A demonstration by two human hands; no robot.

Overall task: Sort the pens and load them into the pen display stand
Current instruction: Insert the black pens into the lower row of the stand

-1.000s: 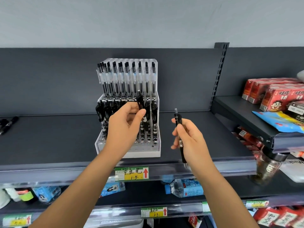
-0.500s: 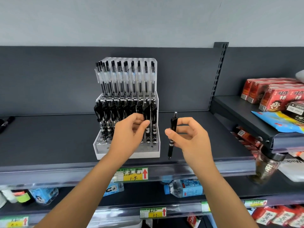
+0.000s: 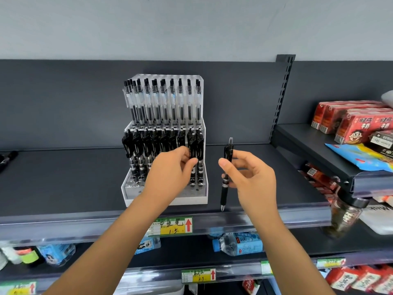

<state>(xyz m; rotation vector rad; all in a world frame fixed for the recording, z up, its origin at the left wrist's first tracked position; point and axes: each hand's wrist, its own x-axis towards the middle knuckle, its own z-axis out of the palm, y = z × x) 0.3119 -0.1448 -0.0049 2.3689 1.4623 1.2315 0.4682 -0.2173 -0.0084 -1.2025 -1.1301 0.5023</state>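
Gripping pen (image 3: 224,194) beside stand (image 3: 191,201)

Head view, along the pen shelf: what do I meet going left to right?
Loose dark pen at the left edge → pen display stand → black pen → right hand holding it → red cartons on the side shelf.
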